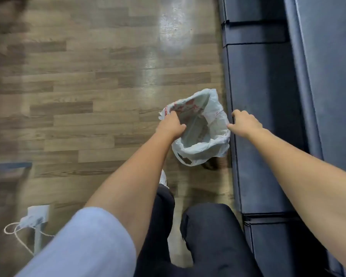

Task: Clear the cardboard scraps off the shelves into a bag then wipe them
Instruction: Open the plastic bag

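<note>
Cardboard scraps cannot be made out inside the crumpled white plastic bag (198,150), down by the wood-plank floor (88,96) beside the dark blue shelves (264,92). Its rim is gripped by curled fingers of the left hand (171,124) and seemingly pinched by the right hand (245,121); wiping is judged undone.

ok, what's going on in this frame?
A person stands over a white plastic bag with red print, down at the wood floor right beside a dark shelf unit. The left hand grips the bag's left rim. The right hand, fingers curled, seems to pinch the right rim, so the mouth is held wide open. Something brownish lies inside, too blurred to identify. No cloth is in view.
</note>
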A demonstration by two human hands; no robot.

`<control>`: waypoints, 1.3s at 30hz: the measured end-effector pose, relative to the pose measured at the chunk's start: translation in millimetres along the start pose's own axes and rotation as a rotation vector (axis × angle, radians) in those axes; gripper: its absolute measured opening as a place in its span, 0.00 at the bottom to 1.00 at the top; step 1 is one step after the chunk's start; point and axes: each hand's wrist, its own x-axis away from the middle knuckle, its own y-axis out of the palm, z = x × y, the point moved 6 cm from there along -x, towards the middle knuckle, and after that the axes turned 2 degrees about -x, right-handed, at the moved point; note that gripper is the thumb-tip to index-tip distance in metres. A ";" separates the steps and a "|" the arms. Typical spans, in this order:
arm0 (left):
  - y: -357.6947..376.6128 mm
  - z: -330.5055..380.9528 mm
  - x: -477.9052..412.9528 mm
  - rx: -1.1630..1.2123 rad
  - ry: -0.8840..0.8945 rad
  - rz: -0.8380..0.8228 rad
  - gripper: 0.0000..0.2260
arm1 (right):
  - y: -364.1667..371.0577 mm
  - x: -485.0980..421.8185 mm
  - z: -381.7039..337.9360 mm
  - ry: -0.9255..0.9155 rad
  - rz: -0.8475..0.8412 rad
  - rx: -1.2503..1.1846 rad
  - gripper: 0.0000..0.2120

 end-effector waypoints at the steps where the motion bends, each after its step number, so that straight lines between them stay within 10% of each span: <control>1: 8.9 -4.4 -8.1 0.014 -0.016 -0.013 0.22 | 3.6 -9.7 1.3 0.015 0.005 -0.014 0.20; 20: 115.6 -83.5 -145.2 0.405 -0.311 0.096 0.14 | 108.6 -152.5 33.2 0.236 0.182 -0.313 0.17; 39: -159.5 -37.2 129.7 0.567 -0.300 0.357 0.18 | -104.4 121.1 -84.1 0.297 0.263 -0.613 0.09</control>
